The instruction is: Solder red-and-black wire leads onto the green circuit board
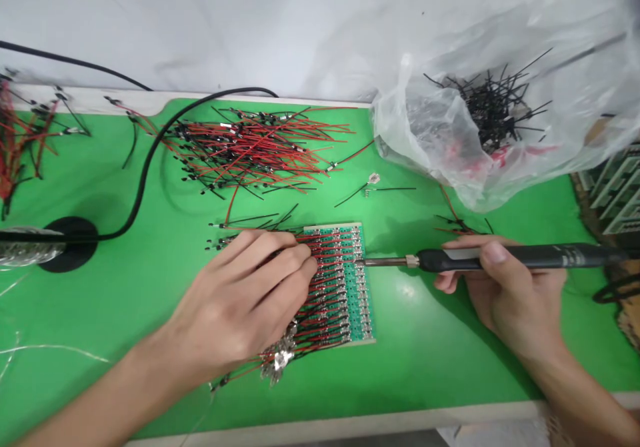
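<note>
A green circuit board [357, 300] lies on the mat, with a row of red and black wires [327, 292] running across it to solder pads. My left hand [250, 294] rests over the board's left side, fingers bunched together on a wire; their tips are partly hidden. From the right, my right hand [515, 287] grips a soldering iron [465, 258] by its dark handle. The iron's metal tip touches the pads near the board's right edge, at the end of a red wire. Below my left hand sits a shiny clump of metal bits [280, 359].
A heap of red and black wires [250, 150] lies behind the board. At the back right stands a clear plastic bag [430, 134] with black wires [493, 104]. A solder spool [67, 244] and a black cable [145, 174] are at left.
</note>
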